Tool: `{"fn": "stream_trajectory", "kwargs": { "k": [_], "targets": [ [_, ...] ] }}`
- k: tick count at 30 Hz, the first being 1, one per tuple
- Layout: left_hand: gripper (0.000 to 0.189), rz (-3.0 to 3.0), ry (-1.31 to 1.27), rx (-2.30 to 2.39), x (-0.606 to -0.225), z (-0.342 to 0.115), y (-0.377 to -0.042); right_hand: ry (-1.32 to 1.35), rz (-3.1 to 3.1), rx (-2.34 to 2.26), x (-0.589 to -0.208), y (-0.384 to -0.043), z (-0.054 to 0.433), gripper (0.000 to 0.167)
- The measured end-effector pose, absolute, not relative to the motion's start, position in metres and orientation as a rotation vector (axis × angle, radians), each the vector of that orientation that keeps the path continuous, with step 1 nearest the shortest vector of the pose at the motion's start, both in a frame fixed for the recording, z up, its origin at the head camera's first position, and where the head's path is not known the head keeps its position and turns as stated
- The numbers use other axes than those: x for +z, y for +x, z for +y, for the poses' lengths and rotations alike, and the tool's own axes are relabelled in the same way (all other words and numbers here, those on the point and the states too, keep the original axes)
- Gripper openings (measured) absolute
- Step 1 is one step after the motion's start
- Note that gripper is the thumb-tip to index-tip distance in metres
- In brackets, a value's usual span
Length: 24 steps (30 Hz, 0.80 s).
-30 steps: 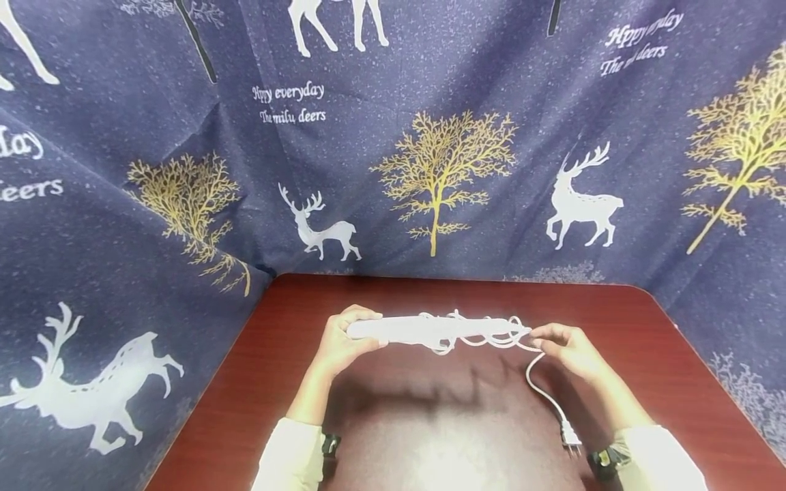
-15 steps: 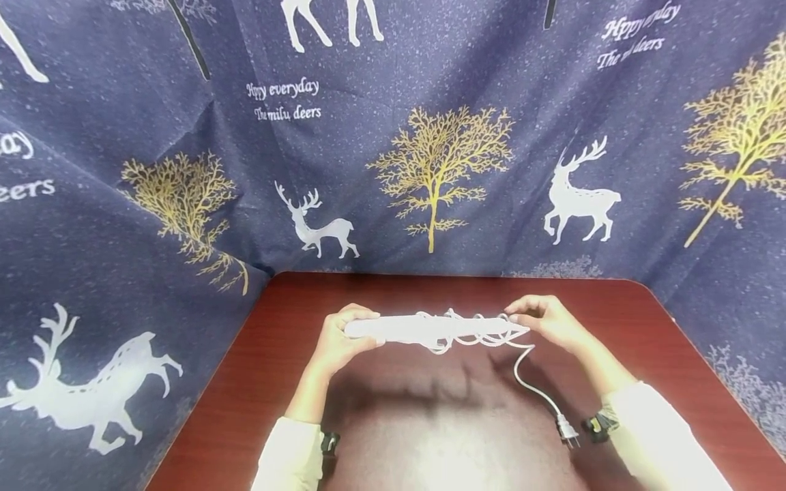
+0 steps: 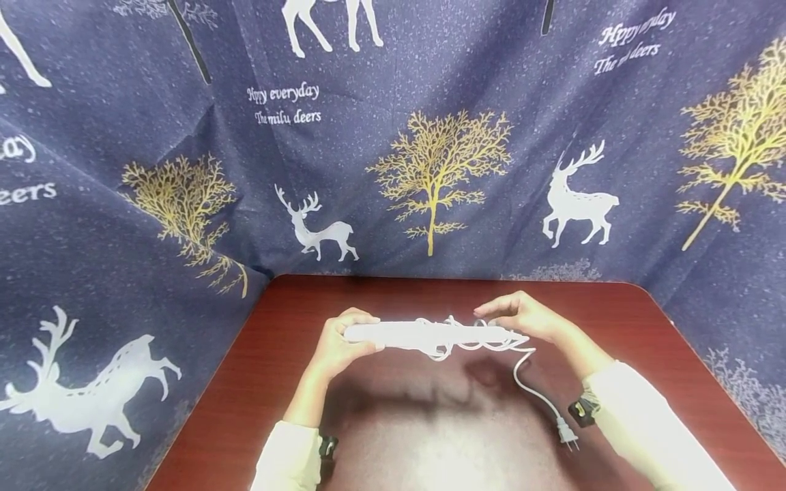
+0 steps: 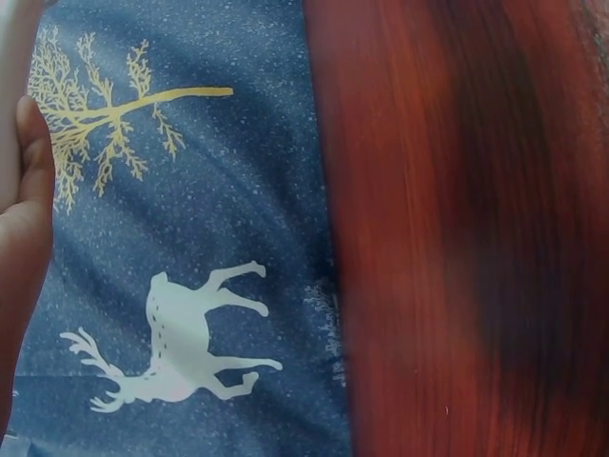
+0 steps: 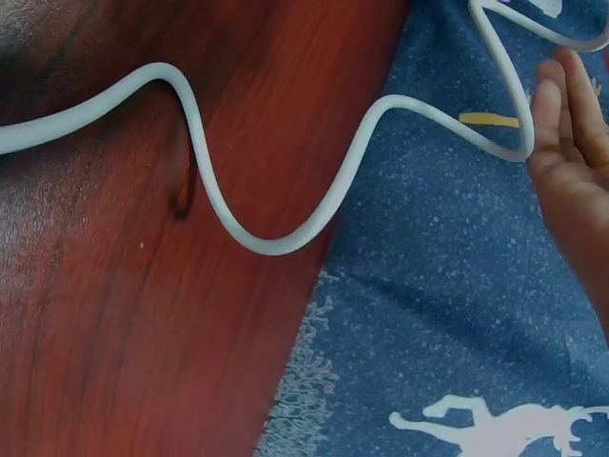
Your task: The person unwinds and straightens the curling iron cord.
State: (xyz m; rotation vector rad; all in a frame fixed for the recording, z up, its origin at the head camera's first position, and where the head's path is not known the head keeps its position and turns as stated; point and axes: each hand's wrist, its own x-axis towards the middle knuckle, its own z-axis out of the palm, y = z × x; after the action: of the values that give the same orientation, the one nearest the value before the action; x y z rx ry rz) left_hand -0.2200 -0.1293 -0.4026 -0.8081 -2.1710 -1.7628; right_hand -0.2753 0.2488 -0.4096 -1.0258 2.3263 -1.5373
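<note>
Left hand (image 3: 344,341) grips one end of a long, slim white bar (image 3: 399,334), up above the reddish-brown wooden table (image 3: 430,429). Right hand (image 3: 531,319) is by the other end and the thin, looped white cord (image 5: 273,246), can't tell if it's pinching any.

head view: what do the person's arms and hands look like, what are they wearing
Both the left hand and right hand are bare, without gloves. Long cream-white sleeves cover the forearms. A small dark device sits at the left wrist; another, with a yellowish mark, at the right.
</note>
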Motion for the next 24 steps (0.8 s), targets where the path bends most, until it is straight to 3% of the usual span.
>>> {"fn": "stream_trajectory", "kwargs": {
  "k": [11, 19, 24],
  "targets": [
    [0.033, -2.170, -0.825, -1.770, -0.401, -0.127, -0.218, -1.118, 2.312, -1.345, -0.406, -0.279, 0.244, 0.019],
    [0.033, -2.178, -0.822, -1.774, -0.400, -0.128, -0.217, -1.018, 2.234, -1.266, -0.403, -0.276, 0.241, 0.028],
    [0.032, -2.196, -0.814, -1.782, -0.399, -0.127, -0.214, -1.052, 2.337, -1.249, -0.406, -0.279, 0.245, 0.019]
  ]
}}
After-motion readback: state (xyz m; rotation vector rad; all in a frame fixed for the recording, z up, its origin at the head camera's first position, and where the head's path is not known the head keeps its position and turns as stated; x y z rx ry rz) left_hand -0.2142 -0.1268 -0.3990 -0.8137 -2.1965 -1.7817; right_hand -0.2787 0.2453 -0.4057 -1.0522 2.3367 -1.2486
